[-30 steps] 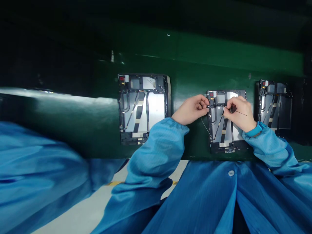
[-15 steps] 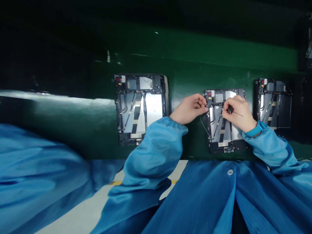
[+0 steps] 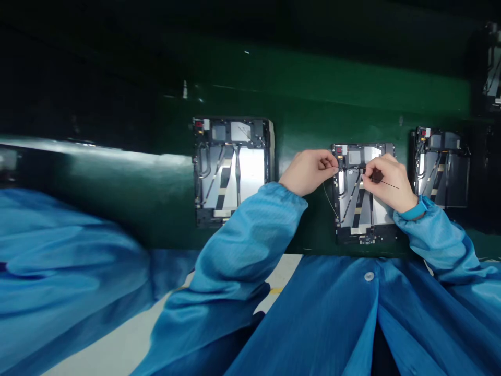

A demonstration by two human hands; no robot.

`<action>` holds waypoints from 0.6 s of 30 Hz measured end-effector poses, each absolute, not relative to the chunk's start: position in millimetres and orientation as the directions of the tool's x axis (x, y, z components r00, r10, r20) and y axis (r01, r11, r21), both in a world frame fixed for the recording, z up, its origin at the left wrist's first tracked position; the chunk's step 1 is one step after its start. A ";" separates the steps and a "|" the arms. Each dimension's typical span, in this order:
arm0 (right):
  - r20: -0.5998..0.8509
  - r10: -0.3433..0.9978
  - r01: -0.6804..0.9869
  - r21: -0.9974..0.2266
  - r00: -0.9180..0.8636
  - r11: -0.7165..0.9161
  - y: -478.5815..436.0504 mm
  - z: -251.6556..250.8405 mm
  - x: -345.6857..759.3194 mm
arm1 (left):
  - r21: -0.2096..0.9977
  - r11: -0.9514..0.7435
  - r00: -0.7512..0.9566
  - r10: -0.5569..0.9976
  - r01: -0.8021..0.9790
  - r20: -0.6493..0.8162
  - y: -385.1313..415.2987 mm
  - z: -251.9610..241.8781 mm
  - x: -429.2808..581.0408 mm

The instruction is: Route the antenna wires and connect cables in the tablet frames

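An opened tablet-like device (image 3: 355, 201), its inner metal plates and ribbon strips exposed, lies between my hands. My left hand (image 3: 311, 169) is at its upper left edge, thumb and forefinger pinched on a thin wire (image 3: 329, 197). A pale stretch of that wire loops down along the device's left side. Over the upper right part, my right hand (image 3: 389, 180) pinches the dark stretch of thin wire, whose loose end sticks out to the right across the fingers. Between the two hands the wire seems to run above the plates, though the fingertips hide part of it.
A similar opened device (image 3: 250, 164) lies to the left, partly behind my left sleeve. Another (image 3: 442, 172) is close on the right, and part of one more (image 3: 493, 73) shows at the far right edge. The green table (image 3: 297, 115) is glossy. A person's blue sleeve (image 3: 70, 256) fills the lower left.
The view has shifted slightly. Both hands have moved a little to the right over the device, still pinching the wire.
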State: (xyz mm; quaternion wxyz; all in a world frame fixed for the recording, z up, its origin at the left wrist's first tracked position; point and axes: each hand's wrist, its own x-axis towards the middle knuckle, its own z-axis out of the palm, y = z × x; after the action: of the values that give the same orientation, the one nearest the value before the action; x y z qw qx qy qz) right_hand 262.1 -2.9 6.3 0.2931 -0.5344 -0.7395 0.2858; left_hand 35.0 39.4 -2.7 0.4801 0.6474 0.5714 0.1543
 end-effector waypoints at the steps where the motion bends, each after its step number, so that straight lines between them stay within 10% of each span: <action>1: 0.147 0.959 0.605 -0.750 -0.243 0.268 -2.7 5.6 262.6 | 0.782 0.098 0.303 0.887 0.615 -0.349 39.8 -1.4 34.9; 18: 0.023 0.943 0.723 -0.635 -0.332 0.270 1.1 1.8 269.6 | 0.452 -0.403 0.568 0.754 0.796 -0.329 68.6 20.3 46.5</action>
State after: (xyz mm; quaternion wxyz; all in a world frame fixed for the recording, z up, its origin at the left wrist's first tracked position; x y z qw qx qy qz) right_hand 269.6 1.1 1.8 0.2038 -0.5407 -0.7704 0.2693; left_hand 46.5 68.6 20.3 0.2901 0.8367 0.4632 -0.0359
